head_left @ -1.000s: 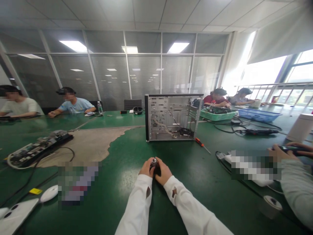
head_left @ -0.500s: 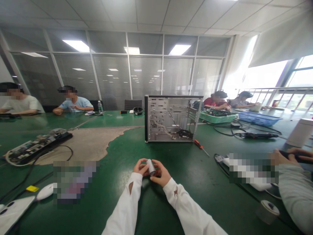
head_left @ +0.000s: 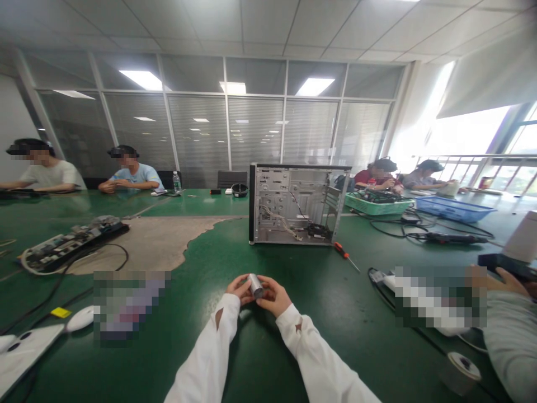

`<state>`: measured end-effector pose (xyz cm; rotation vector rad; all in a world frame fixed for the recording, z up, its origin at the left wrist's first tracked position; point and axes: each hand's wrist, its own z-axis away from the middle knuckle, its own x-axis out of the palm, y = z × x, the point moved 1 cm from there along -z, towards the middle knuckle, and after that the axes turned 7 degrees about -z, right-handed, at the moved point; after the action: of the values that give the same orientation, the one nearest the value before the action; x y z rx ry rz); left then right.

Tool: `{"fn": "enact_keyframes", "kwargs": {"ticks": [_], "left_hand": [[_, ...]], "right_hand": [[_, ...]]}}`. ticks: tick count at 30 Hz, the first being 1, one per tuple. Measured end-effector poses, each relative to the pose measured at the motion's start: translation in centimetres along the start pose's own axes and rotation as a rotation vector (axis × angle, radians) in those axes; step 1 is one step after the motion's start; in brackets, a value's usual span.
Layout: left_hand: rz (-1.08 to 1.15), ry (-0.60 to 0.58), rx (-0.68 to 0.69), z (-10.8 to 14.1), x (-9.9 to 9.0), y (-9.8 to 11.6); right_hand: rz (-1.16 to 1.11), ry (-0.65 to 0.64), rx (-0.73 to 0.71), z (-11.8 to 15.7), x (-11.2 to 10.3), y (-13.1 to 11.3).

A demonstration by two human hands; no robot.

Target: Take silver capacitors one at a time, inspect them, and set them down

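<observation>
A small silvery cylinder (head_left: 255, 285) is held between my two hands above the green table (head_left: 201, 347). My left hand (head_left: 239, 289) grips its left side, with fingers and thumb closed on it. From the right, my right hand (head_left: 273, 295) has its fingers and thumb round the same cylinder. The cylinder leans, its upper end tipped to the left. Beyond my hands stands an open computer case (head_left: 293, 204), its metal inside and loose cables showing. An orange-handled screwdriver (head_left: 342, 251) lies at the case's lower right corner.
Power strips lie left (head_left: 75, 243) and right, with black cables. A white roll (head_left: 463, 366) stands at lower right, near another person's hand and sleeve (head_left: 509, 330). Green (head_left: 377, 206) and blue baskets (head_left: 453, 208) sit at the back right. Several people sit round the table.
The cylinder has shifted slightly left and tilted more in my hands, which both still hold it. The surroundings have moved a little rightward in the view. The neighbour's dark object shows more.
</observation>
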<state>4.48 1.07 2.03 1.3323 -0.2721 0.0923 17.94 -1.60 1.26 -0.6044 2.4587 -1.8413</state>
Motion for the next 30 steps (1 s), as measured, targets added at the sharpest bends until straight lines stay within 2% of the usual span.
{"fn": "enact_keyframes", "kwargs": {"ticks": [3, 10, 18, 21, 24, 30], "left_hand": [[0.03, 0.027, -0.085, 0.1, 0.1, 0.2], [0.058, 0.017, -0.144, 0.0, 0.1, 0.4], [0.078, -0.049, -0.209, 0.1, 0.2, 0.4], [0.072, -0.097, -0.24, 0.1, 0.4, 0.1], [0.072, -0.17, -0.291, 0.4, 0.7, 0.0], [0.148, -0.388, -0.339, 1.8, 1.3, 0.7]], "right_hand": [[-0.003, 0.023, -0.034, 0.0, 0.2, 0.1], [0.115, 0.084, -0.101, -0.2, 0.4, 0.2], [0.424, 0.179, -0.245, 0.7, 1.5, -2.4], [0.528, 0.217, -0.3, 0.9, 1.6, -3.3], [0.535, 0.234, -0.317, 1.0, 1.6, -3.8], [0.516, 0.226, -0.265, 1.0, 1.5, -3.6]]}}
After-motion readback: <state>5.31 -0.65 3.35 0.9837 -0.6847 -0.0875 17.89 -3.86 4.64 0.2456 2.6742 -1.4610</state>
